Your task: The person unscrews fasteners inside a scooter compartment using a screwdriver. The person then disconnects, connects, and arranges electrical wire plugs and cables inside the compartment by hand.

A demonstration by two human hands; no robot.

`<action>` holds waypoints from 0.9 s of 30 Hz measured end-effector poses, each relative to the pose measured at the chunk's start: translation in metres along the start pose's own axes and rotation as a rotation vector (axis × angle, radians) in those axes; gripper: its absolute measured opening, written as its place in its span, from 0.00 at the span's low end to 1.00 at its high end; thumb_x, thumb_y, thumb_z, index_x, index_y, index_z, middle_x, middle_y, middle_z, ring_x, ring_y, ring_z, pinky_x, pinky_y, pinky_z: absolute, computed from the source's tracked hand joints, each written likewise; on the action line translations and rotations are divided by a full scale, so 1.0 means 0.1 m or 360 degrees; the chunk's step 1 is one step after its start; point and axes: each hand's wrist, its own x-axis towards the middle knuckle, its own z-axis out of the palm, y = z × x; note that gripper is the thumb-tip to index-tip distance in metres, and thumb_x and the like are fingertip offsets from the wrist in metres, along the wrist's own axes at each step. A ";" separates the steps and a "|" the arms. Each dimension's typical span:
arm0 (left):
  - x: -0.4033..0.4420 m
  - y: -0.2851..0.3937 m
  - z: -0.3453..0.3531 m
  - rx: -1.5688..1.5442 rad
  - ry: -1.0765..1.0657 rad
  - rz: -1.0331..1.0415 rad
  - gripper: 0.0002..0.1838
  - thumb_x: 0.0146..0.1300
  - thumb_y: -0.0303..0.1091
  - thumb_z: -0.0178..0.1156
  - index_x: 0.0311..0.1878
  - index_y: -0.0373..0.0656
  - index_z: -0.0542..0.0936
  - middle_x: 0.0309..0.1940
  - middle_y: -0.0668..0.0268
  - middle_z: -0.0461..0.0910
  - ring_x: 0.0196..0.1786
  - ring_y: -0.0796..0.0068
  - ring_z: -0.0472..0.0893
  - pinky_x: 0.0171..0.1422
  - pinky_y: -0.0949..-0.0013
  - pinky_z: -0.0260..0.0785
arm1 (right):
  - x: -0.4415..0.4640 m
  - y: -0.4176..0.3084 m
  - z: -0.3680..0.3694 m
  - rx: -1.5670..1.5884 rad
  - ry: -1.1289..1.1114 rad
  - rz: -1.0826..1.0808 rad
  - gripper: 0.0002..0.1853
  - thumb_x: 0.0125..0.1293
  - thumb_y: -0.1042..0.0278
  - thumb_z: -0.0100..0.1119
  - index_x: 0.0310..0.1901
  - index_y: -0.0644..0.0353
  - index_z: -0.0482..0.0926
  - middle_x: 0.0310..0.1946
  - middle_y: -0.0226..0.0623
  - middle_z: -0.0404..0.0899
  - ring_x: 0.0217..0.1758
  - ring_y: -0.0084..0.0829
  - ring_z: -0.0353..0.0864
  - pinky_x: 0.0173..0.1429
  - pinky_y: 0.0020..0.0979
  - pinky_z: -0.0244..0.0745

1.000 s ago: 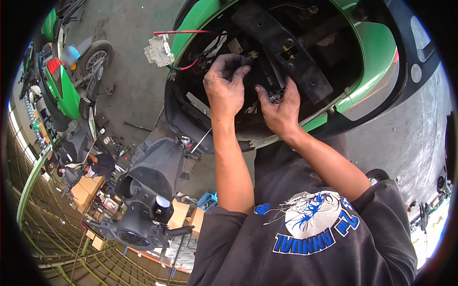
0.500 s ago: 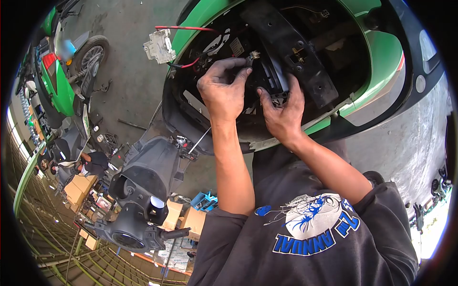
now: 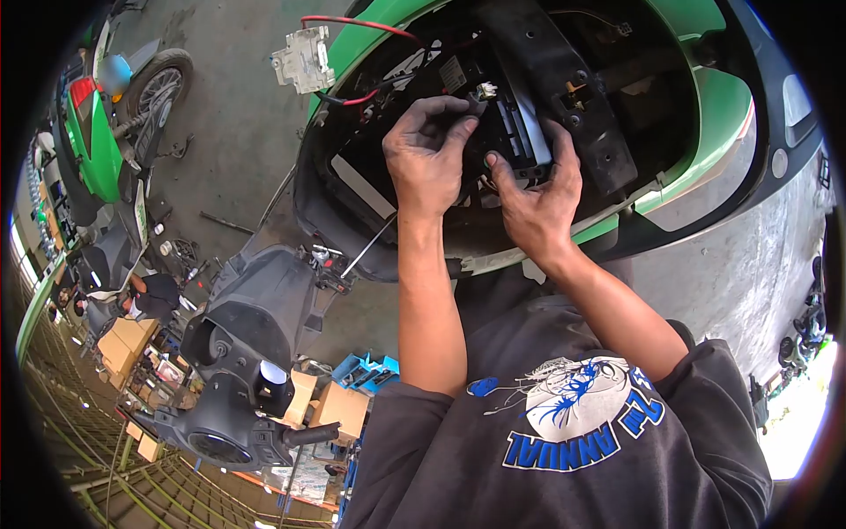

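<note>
Left hand's (image 3: 432, 159) grip nearly closed at white connector (image 3: 486, 91); hold unclear. Right hand's (image 3: 542, 203) wider grip spans black slotted module (image 3: 523, 130), mid-bay, inside scooter bay's (image 3: 498, 260) near edge. Risk: loose pinch drops connector; tilting module strains wires.

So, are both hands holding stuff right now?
Left hand: nearly closed beside a pale connector; grip unclear.
Right hand: partly open around a black part; grip unclear.
</note>
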 end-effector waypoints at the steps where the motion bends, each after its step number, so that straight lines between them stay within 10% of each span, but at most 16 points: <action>1: 0.01 -0.01 -0.01 -0.0004 0.0008 0.0002 0.12 0.58 0.14 0.65 0.45 0.31 0.80 0.38 0.62 0.84 0.42 0.76 0.83 0.49 0.75 0.77 | 0.01 0.01 0.00 0.0018 -0.0023 0.0018 0.34 0.52 0.65 0.74 0.59 0.67 0.69 0.46 0.54 0.78 0.51 0.49 0.77 0.57 0.43 0.71; 9: 0.03 0.23 0.06 0.1184 0.0122 0.0497 0.10 0.50 0.16 0.67 0.36 0.40 0.86 0.34 0.62 0.84 0.34 0.68 0.84 0.41 0.70 0.76 | -0.01 0.04 0.02 -0.0128 0.0036 -0.0154 0.34 0.53 0.66 0.73 0.60 0.68 0.69 0.47 0.55 0.77 0.51 0.51 0.77 0.57 0.44 0.71; 18: 0.04 0.28 0.15 0.1329 0.0019 0.0681 0.09 0.53 0.17 0.64 0.38 0.38 0.85 0.36 0.60 0.85 0.38 0.64 0.85 0.45 0.67 0.76 | 0.00 0.20 0.10 0.0029 -0.0013 -0.0163 0.33 0.53 0.70 0.70 0.61 0.67 0.69 0.47 0.56 0.77 0.48 0.55 0.77 0.54 0.46 0.72; 21: -0.03 0.04 0.20 0.0467 0.0354 0.0192 0.10 0.56 0.15 0.63 0.41 0.34 0.82 0.37 0.60 0.84 0.40 0.70 0.85 0.46 0.69 0.77 | -0.01 0.18 0.09 0.0025 -0.0003 -0.0153 0.33 0.53 0.69 0.70 0.61 0.67 0.69 0.47 0.56 0.77 0.49 0.55 0.77 0.55 0.46 0.72; 27: -0.06 -0.07 0.22 0.0300 0.0404 0.0027 0.08 0.59 0.14 0.62 0.43 0.30 0.81 0.38 0.59 0.85 0.41 0.72 0.84 0.51 0.72 0.76 | 0.01 0.17 0.06 0.0141 -0.0102 -0.0081 0.33 0.54 0.69 0.70 0.61 0.66 0.68 0.45 0.56 0.78 0.48 0.55 0.77 0.54 0.46 0.72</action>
